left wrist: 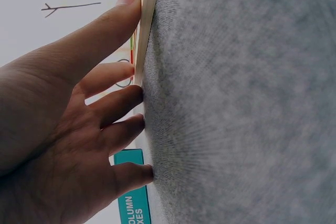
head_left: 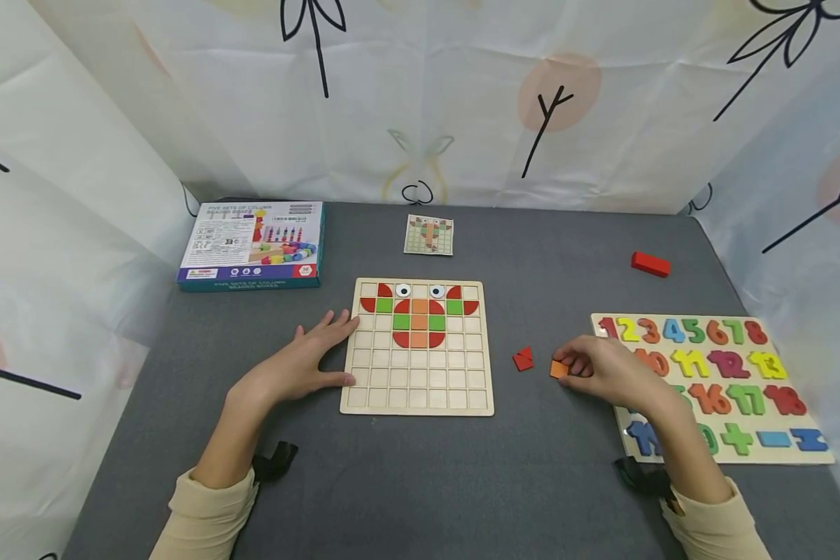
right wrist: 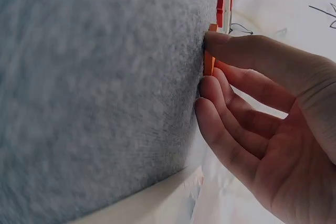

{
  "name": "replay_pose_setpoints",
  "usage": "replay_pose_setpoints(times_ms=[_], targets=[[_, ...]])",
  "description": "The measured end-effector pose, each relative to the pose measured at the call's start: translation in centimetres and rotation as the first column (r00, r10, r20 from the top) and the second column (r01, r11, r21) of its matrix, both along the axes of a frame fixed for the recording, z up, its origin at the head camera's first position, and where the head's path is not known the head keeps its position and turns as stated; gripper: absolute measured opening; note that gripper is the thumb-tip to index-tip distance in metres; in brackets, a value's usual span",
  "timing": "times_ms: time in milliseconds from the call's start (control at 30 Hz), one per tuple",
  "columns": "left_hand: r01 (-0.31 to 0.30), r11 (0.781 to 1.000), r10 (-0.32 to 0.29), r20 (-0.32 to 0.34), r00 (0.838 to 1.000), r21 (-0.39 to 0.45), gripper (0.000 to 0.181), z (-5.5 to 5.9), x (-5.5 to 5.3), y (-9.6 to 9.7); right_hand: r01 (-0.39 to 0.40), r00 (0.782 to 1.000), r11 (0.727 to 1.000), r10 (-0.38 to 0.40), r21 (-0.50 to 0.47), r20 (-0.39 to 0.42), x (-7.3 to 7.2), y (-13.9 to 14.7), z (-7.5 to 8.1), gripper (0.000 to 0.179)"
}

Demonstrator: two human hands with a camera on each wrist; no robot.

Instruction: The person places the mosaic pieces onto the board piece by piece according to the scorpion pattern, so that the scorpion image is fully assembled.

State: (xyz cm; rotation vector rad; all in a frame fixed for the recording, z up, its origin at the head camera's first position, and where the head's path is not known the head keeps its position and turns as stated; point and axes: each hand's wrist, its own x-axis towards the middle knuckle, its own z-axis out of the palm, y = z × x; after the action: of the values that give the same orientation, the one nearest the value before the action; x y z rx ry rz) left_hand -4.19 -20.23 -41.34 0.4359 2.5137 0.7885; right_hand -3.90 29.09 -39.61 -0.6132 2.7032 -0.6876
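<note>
The wooden grid board (head_left: 420,381) lies mid-table, bearing red quarter-round, green and orange square tiles and two eye pieces in its upper rows. Its left edge is touched by the thumb and fingertips of my left hand (head_left: 294,362), fingers spread and nearly straight; the left wrist view shows the thumb (left wrist: 113,24) against the board's side. To the right of the board, my right hand (head_left: 612,369) pinches an orange square tile (head_left: 558,369) at the tabletop. In the right wrist view the orange tile (right wrist: 209,64) stands out between thumb and fingers. Small red pieces (head_left: 523,359) lie between board and right hand.
A number puzzle board (head_left: 738,416) sits under the right forearm. Behind it lies a red block (head_left: 650,264). A small pattern card (head_left: 428,235) is beyond the grid board, and a flat game box (head_left: 252,253) is at back left. Patterned cloth (head_left: 462,101) surrounds the table.
</note>
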Motion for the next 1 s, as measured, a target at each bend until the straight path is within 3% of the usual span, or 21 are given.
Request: replay_pose_setpoints(times_ms=[167, 433, 700, 1000], targets=[[0.0, 1.0, 0.0, 0.004, 1.0, 0.007, 0.098, 0.0, 0.0, 0.0, 0.004, 0.999, 1.0, -0.005, -0.019, -0.034, 0.0, -0.7, 0.1, 0.025], [-0.001, 1.0, 0.001, 0.0, 1.0, 0.006, 0.099, 0.0, 0.0, 0.0, -0.061, 0.997, 0.986, 0.055, -0.155, -0.045, -0.8, -2.7, 0.5, 0.027], [-0.006, 1.0, 0.006, 0.008, 1.0, 0.01, 0.099, 0.0, 0.0, 0.0, -0.161, 0.987, 0.929, 0.151, -0.333, -0.055, -2.1, -6.5, 0.2, 0.03], [-0.004, 1.0, 0.004, 0.006, 1.0, 0.016, 0.099, 0.0, 0.0, -0.1, -0.168, 0.981, 0.88, 0.195, -0.445, 0.017, -2.9, -10.8, 0.1, 0.031]])
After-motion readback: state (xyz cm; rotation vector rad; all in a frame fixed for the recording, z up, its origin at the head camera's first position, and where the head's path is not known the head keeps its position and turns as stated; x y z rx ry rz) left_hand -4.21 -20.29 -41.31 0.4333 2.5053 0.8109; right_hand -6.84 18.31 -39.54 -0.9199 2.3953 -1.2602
